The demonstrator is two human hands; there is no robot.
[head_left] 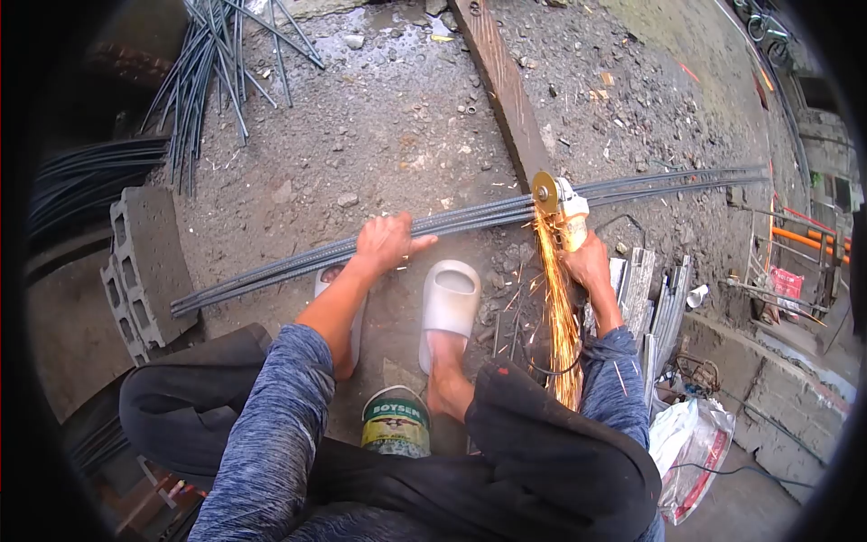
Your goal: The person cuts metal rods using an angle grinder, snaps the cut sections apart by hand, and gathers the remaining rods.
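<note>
A bundle of thin ribbed steel bars [474, 217] runs across in front of my feet. My left hand [386, 244] is closed over the bars left of centre, its thumb stretched to the right along them; the fingertips are hidden. My right hand [589, 264] grips an angle grinder [572, 217], and its cutting disc [545, 191] is against the bundle. Orange sparks [560, 334] stream down from the disc toward my right knee. Under the bars near the disc lies the end of a dark wooden beam [506, 99].
My feet wear pale slides [450, 307]. A Boysen paint can [396, 423] stands between my legs. Hollow blocks [149, 271] are at the left, with loose bars [212, 72] behind. Metal channels [666, 298] and a plastic bag [695, 452] lie to the right. Gravel covers the ground.
</note>
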